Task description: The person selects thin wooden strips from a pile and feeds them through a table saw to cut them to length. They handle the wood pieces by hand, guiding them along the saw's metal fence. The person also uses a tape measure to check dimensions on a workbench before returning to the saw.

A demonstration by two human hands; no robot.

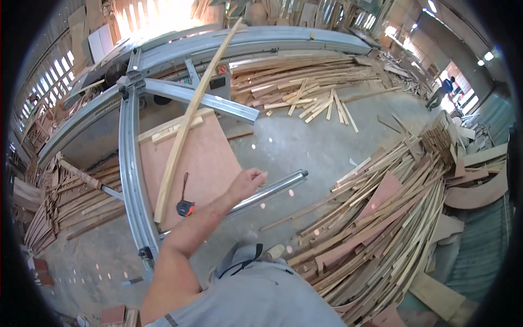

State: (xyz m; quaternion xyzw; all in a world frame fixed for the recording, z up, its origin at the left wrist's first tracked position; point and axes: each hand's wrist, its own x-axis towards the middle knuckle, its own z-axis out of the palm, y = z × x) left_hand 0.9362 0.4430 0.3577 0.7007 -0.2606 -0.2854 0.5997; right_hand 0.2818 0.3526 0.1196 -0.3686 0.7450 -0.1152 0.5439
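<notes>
My left hand [248,184] hangs over the near right edge of a reddish plywood sheet [210,155], beside a shiny metal roller bar [275,187]. Its fingers are loosely curled, and nothing shows between them. On the plywood, left of my forearm, sits a black and red tape measure [185,207] with a dark strap. A long pale wood strip [188,117] lies slantwise across the sheet and over the metal beams of a sliding table saw [131,136]. Two shorter wood pieces [171,128] rest at the sheet's far side. My right hand is out of view.
Wood strips and offcuts [392,212] form a large heap on the floor at right. More strips [305,82] lie behind the saw, with another pile [81,196] at left. Far right, a person [442,91] stands near a bright doorway.
</notes>
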